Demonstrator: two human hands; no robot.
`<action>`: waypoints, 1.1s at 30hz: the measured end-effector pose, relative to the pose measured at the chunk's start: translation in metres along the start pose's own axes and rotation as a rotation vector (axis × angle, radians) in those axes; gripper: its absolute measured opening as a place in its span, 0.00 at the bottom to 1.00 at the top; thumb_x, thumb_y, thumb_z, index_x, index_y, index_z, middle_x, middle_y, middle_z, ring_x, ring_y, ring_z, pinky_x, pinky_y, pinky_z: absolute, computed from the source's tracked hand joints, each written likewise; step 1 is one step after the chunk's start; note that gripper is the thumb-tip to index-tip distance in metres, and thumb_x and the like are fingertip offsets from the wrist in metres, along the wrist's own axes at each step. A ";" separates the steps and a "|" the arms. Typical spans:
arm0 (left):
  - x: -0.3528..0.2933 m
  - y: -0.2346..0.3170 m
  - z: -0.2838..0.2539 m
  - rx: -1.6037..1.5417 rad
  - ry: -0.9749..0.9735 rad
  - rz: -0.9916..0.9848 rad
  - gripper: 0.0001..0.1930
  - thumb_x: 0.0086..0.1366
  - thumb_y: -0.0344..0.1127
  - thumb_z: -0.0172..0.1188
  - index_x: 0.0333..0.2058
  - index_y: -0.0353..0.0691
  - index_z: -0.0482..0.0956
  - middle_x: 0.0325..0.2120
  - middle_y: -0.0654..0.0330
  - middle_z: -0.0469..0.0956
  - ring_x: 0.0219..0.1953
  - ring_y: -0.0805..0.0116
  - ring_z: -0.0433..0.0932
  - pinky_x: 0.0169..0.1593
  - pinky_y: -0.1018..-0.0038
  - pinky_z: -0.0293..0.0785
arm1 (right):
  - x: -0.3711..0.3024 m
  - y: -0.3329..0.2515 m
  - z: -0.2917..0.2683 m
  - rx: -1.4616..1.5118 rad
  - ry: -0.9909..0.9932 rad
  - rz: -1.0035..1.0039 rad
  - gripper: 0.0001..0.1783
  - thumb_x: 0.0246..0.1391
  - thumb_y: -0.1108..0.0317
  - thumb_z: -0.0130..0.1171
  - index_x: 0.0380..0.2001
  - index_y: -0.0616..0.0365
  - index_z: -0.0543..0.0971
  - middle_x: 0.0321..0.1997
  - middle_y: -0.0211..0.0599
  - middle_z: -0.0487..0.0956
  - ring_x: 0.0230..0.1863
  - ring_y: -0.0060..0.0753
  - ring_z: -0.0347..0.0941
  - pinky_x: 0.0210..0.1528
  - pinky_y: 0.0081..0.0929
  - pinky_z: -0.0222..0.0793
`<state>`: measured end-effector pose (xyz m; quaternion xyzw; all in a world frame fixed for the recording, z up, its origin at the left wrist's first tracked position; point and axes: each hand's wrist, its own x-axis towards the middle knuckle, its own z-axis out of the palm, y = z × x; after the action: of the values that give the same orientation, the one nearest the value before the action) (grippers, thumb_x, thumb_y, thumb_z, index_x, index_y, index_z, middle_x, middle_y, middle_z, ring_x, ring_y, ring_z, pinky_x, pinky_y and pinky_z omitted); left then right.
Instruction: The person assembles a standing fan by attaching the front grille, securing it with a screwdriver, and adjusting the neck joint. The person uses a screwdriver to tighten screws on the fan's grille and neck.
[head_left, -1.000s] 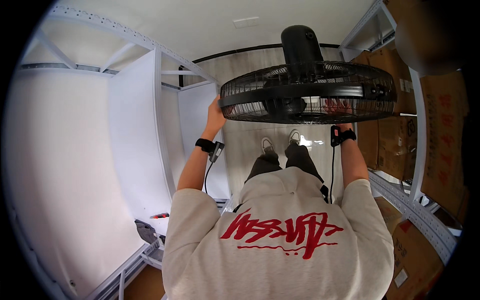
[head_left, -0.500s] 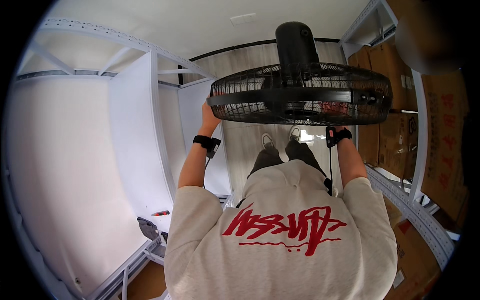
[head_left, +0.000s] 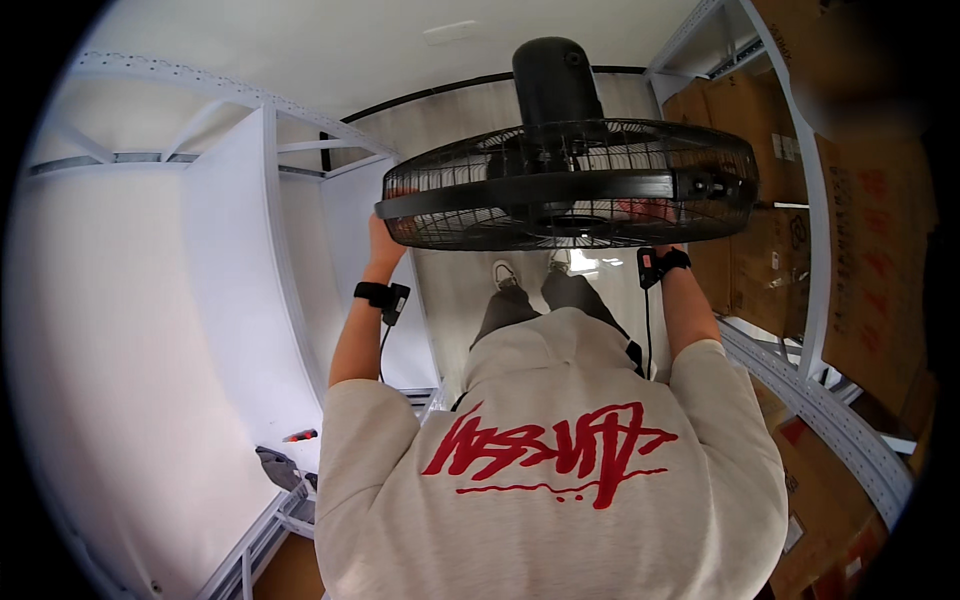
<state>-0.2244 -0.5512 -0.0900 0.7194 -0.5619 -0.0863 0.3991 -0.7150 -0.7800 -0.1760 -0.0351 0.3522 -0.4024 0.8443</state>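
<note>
A large black fan [head_left: 560, 188] with a round wire cage and a thick motor housing is held out in front of me at chest height. Its cage lies nearly flat, seen edge-on, with the motor housing on the far side. My left hand [head_left: 388, 240] grips the left end of the cage rim, some fingers hidden behind the wires. Under the right part of the cage, my right hand [head_left: 655, 212] shows through the wires and supports that side. A black strap with a small box sits on each wrist.
White metal shelving [head_left: 268, 220] stands on my left, with a red-and-black tool [head_left: 300, 436] and a grey cloth [head_left: 278, 468] on it. Stacked cardboard boxes [head_left: 775, 250] fill the rack on my right. A pale wall rises ahead beyond the grey floor [head_left: 450, 275].
The fan, my arms and the surroundings have shifted slightly left in the view. Both hands keep their hold on the fan.
</note>
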 end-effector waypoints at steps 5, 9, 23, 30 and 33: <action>-0.007 -0.012 -0.003 0.067 -0.007 0.057 0.12 0.58 0.26 0.55 0.41 0.34 0.79 0.34 0.50 0.82 0.36 0.55 0.81 0.41 0.70 0.74 | -0.013 -0.023 0.011 -0.130 -0.011 -0.061 0.17 0.55 0.66 0.56 0.45 0.65 0.77 0.52 0.53 0.76 0.54 0.46 0.72 0.59 0.47 0.64; -0.015 -0.010 0.006 0.079 0.003 -0.050 0.12 0.57 0.26 0.56 0.41 0.34 0.77 0.33 0.49 0.82 0.37 0.52 0.81 0.40 0.69 0.74 | -0.025 -0.050 0.023 -0.348 -0.034 -0.149 0.17 0.55 0.66 0.56 0.45 0.65 0.77 0.52 0.53 0.76 0.54 0.46 0.72 0.59 0.47 0.64; -0.008 0.009 0.000 0.123 0.051 0.071 0.06 0.59 0.29 0.57 0.30 0.30 0.76 0.24 0.46 0.78 0.29 0.43 0.77 0.32 0.64 0.71 | -0.037 -0.124 0.089 -0.963 -0.134 -0.401 0.17 0.55 0.67 0.56 0.45 0.65 0.77 0.51 0.52 0.77 0.54 0.45 0.72 0.59 0.45 0.64; -0.015 -0.011 0.005 -0.218 -0.042 -0.165 0.07 0.59 0.30 0.59 0.33 0.30 0.78 0.25 0.46 0.79 0.28 0.54 0.79 0.32 0.67 0.72 | -0.037 -0.137 0.104 -1.046 -0.151 -0.441 0.17 0.55 0.67 0.55 0.45 0.65 0.77 0.51 0.52 0.77 0.54 0.44 0.72 0.59 0.45 0.64; -0.017 -0.016 0.005 -0.348 -0.059 -0.198 0.07 0.59 0.29 0.60 0.34 0.30 0.79 0.27 0.48 0.81 0.29 0.58 0.80 0.34 0.69 0.72 | -0.038 -0.139 0.104 -1.061 -0.153 -0.442 0.17 0.55 0.67 0.55 0.45 0.65 0.77 0.51 0.52 0.77 0.53 0.44 0.72 0.58 0.44 0.64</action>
<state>-0.2219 -0.5380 -0.1098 0.6885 -0.4766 -0.2417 0.4903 -0.7572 -0.8701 -0.0287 -0.5552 0.4280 -0.3337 0.6302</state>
